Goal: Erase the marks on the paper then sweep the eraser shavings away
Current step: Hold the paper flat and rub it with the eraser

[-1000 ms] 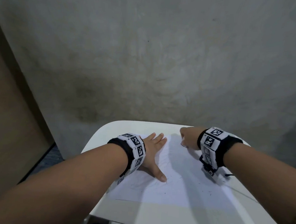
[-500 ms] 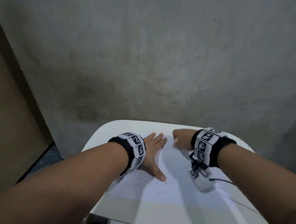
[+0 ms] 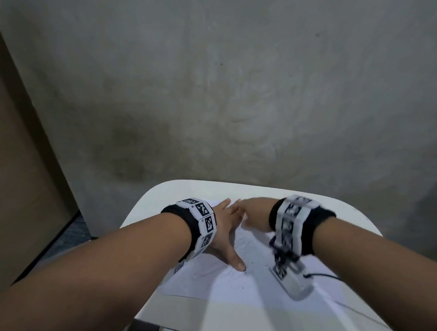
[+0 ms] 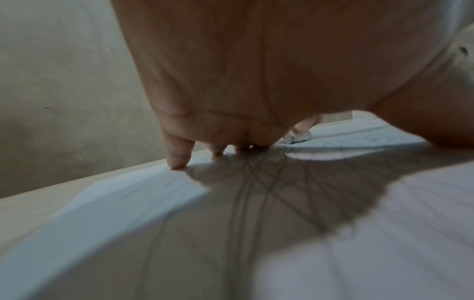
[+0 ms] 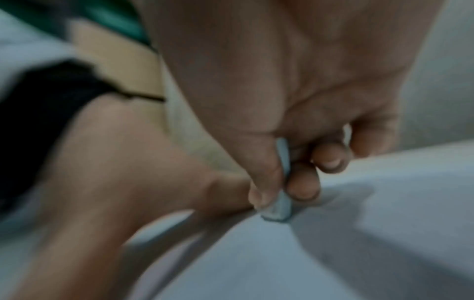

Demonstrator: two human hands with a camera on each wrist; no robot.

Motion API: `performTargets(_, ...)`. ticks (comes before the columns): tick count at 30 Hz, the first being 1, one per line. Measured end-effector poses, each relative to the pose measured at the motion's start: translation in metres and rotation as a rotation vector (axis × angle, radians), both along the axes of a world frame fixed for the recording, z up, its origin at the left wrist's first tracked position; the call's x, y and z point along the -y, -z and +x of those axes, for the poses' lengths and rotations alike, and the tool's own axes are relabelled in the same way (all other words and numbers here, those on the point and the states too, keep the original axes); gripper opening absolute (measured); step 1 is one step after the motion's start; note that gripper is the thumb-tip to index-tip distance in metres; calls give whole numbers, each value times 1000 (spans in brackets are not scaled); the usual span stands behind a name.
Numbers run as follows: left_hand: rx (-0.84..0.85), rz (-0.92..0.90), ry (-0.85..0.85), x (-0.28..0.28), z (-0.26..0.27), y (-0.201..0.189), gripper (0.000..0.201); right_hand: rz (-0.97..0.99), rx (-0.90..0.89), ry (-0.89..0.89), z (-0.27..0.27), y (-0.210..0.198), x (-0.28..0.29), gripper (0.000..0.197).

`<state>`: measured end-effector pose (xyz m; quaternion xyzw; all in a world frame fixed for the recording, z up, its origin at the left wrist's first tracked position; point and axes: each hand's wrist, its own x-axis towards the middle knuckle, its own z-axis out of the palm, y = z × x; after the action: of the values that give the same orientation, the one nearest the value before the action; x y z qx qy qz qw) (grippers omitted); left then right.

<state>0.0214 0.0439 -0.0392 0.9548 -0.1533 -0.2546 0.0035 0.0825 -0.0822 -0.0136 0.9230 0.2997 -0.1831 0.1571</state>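
A white sheet of paper (image 3: 229, 285) with faint pencil marks (image 3: 245, 244) lies on the small white table (image 3: 158, 194). My left hand (image 3: 227, 230) lies flat on the paper's left part, fingers spread and thumb stretched toward me. In the left wrist view its fingertips (image 4: 177, 160) press near the paper's far edge, over crossing pencil lines (image 4: 256, 182). My right hand (image 3: 254, 213) is at the paper's far edge, right beside the left fingers. In the right wrist view it pinches a pale blue eraser (image 5: 278, 209) whose tip touches the paper (image 5: 333, 243).
A grey concrete wall (image 3: 243, 89) rises just behind the table. A brown wooden panel (image 3: 13, 164) stands at the left. A black cable (image 3: 323, 275) trails from my right wrist unit across the paper. The table's rounded edges drop off at left and front.
My right hand has slid leftward along the paper's far edge until it almost meets the left fingers. The left hand has stayed in place.
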Motion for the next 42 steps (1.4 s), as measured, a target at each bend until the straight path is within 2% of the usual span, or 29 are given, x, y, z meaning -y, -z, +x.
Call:
performTargets(1,0,12,8,1,-1,-1,135,-15,36,26,5,-3,3,14)
performTargets(3,8,21,12,1,-3,-3,134,16,147,146,21,-2,11,14)
performTargets(7,4,8,10,1,-2,-3,134,-1,-49,81,7,2,-6,17)
performTargets(10,16,22,16,1,-4,-4,133,11,50,179,22,-1,-1,24)
performTargets(11,17,20,12,1,-4,-4,133,-27,93,168,30,5,-1,26)
performTargets(13,3,12,2,1,-3,-4,134,-8,54,110,21,6,-8,16)
performTargets(15,-5,19,3,2,-3,-5,132,10,-18,63,14,8,-7,27)
performTargets(19,9,29,8,2,-5,-5,133,-39,168,178,45,15,8,35)
performTargets(20,4,26,4,2,-5,-4,134,-42,137,182,40,11,2,35)
performTargets(23,0,23,14,3,-4,-6,133,-58,-28,115,3,0,-9,17)
performTargets(27,6,29,15,2,-5,-7,133,-4,93,197,14,-5,3,20)
performTargets(28,2,22,6,2,-4,-4,134,-19,89,139,12,-3,-1,19)
performTargets(31,-5,4,-11,2,-3,-3,130,-34,-55,21,-13,-4,-8,25)
performTargets(33,4,13,3,2,-4,-4,132,-33,-12,53,-3,-8,0,17)
performTargets(34,9,20,6,2,-4,-4,133,-21,34,123,2,-10,6,17)
performTargets(36,8,16,2,1,-3,-2,135,-37,115,150,6,-6,7,23)
performTargets(38,4,-7,-5,2,-2,-2,135,-90,18,75,-16,-3,-3,34)
performTargets(40,1,-21,-9,1,-2,-2,133,-49,-63,22,-23,3,-2,39)
performTargets(42,10,12,1,1,-2,-2,135,-48,14,69,-9,-1,12,32)
